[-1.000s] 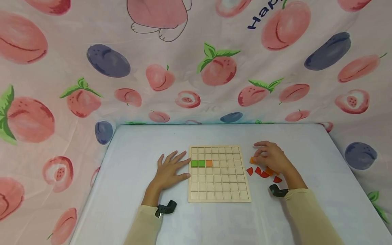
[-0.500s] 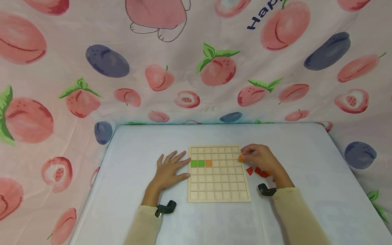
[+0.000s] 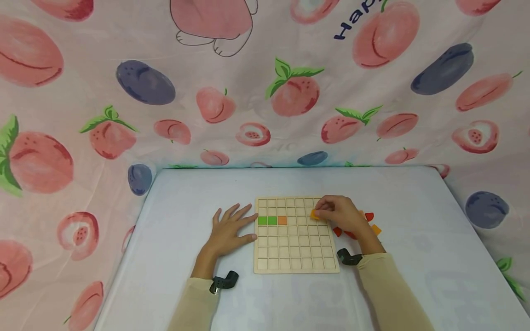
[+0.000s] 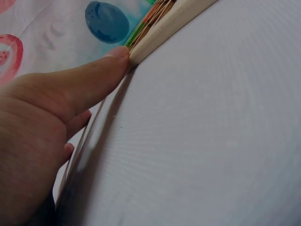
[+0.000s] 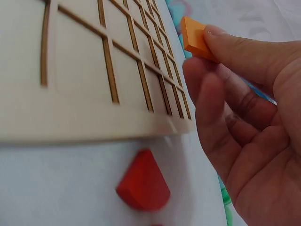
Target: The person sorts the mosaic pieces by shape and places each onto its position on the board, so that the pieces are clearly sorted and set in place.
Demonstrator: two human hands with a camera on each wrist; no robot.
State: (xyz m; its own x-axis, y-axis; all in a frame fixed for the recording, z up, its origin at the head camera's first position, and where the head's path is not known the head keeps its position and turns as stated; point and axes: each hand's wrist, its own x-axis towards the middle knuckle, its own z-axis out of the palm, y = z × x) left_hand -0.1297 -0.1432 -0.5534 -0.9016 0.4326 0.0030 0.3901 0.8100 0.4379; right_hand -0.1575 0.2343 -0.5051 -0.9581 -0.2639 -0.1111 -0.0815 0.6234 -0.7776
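A wooden grid board (image 3: 296, 265) lies on the white table, its cells framed by thin raised strips. Two green square tiles (image 3: 267, 221) and an orange square tile (image 3: 282, 220) sit side by side in its second row, from the left edge. My right hand (image 3: 340, 214) is over the board's upper right part, pinching another orange square tile (image 5: 196, 38) between thumb and fingertips. Spread along the board's left edge, my left hand (image 3: 229, 232) has straight fingers. Its thumb (image 4: 101, 75) touches the board's side in the left wrist view.
Red wedge-shaped pieces (image 5: 145, 181) lie close to the board's right edge. An orange piece (image 3: 376, 229) and a red piece (image 3: 369, 216) show beyond the right hand, which partly hides the pile. A fruit-print cloth (image 3: 248, 92) hangs behind the table.
My right hand has moved left from the loose pieces to above the board, carrying the orange square tile. The left hand has stayed in place.
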